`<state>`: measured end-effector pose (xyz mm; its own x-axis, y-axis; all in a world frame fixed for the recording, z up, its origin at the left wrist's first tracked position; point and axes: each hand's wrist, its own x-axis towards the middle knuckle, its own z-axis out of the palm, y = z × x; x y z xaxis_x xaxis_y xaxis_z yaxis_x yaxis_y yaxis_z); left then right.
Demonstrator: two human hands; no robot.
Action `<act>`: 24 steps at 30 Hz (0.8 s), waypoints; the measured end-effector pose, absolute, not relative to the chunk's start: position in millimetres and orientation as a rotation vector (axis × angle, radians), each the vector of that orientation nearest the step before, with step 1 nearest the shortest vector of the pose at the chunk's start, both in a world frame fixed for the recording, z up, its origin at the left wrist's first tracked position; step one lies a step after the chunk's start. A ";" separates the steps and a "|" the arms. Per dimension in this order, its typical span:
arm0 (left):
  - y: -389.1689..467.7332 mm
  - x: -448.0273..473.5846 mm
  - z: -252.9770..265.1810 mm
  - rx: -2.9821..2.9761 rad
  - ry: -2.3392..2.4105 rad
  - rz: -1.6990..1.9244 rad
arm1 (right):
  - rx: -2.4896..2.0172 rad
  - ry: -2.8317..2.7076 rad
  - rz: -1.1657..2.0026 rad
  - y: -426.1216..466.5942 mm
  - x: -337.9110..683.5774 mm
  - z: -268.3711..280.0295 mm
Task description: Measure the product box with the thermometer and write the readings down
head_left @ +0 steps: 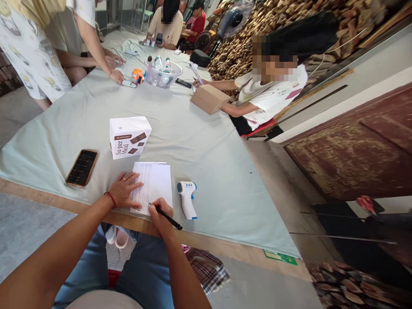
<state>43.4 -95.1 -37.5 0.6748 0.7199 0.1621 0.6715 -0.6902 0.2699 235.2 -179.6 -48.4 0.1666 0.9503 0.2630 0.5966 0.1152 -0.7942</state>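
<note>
Sheets of white paper [162, 182] lie at the near edge of the table, with rows of handwriting on their left half. My left hand [124, 192] rests flat on the left side of the paper, fingers spread. A black pen [169, 218] is gripped in my right hand [160, 214], its tip touching the paper near the lower middle. Just right of the paper lies a white and blue infrared thermometer [186, 199]. Behind the paper stands a white "Su-per Meal" box [128, 137]. To the left, a phone [82, 168] lies with its dark screen up.
A pale green cloth [219, 171] covers the table. Farther back are a clear plastic basket [164, 77] with bottles, an orange tape dispenser [137, 76] and a dark phone [183, 83]. A person at the right holds a cardboard box [209, 98]. Other people work at the far end.
</note>
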 end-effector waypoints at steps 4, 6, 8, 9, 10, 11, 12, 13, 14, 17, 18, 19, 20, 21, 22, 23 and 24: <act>-93.8 42.1 -37.5 2.685 1.130 0.409 | -1.574 -1.483 0.341 -177.9 238.4 -51.9; -93.1 40.8 -37.6 2.682 1.126 0.421 | -1.530 -1.562 0.266 -168.7 246.2 -52.2; -92.8 39.7 -38.4 2.683 1.125 0.443 | -1.528 -1.720 0.186 -152.8 257.2 -51.3; -93.1 39.3 -39.3 2.684 1.123 0.462 | -1.553 -1.809 0.136 -143.3 263.1 -50.3; -93.6 39.0 -40.6 2.682 1.120 0.488 | -1.590 -1.888 0.076 -133.6 268.8 -49.1; -94.3 38.8 -42.3 2.677 1.111 0.520 | -1.626 -1.960 0.016 -124.4 274.0 -47.8; -94.8 38.3 -44.3 2.663 1.098 0.564 | -1.656 -2.017 -0.039 -116.6 278.8 -46.5; -94.8 37.6 -46.5 2.628 1.092 0.631 | -1.681 -2.052 -0.083 -110.9 283.1 -45.4; -93.8 36.2 -48.6 2.562 1.118 0.728 | -1.712 -2.058 -0.112 -107.6 287.0 -44.6; -80.3 27.4 -50.8 2.128 1.474 1.160 | -1.926 -1.886 -0.150 -112.4 298.7 -45.0; -71.6 22.9 -49.2 1.913 1.647 1.298 | -2.030 -1.792 -0.147 -117.7 302.6 -46.0; -60.8 17.9 -46.4 1.704 1.789 1.391 | -2.128 -1.706 -0.134 -123.7 306.3 -47.2; -48.5 12.8 -42.5 1.534 1.872 1.424 | -2.208 -1.633 -0.114 -129.9 309.8 -48.5; -35.4 7.9 -37.9 1.428 1.903 1.423 | -2.266 -1.574 -0.090 -135.5 312.9 -49.8; -22.1 3.7 -32.9 1.397 1.886 1.400 | -2.304 -1.525 -0.068 -140.3 315.5 -50.7; -9.5 0.4 -27.8 1.416 1.836 1.378 | -2.331 -1.483 -0.045 -144.0 317.7 -51.3; 1.8 -1.8 -23.1 1.434 1.755 1.375 | -2.356 -1.452 -0.016 -146.6 319.7 -51.5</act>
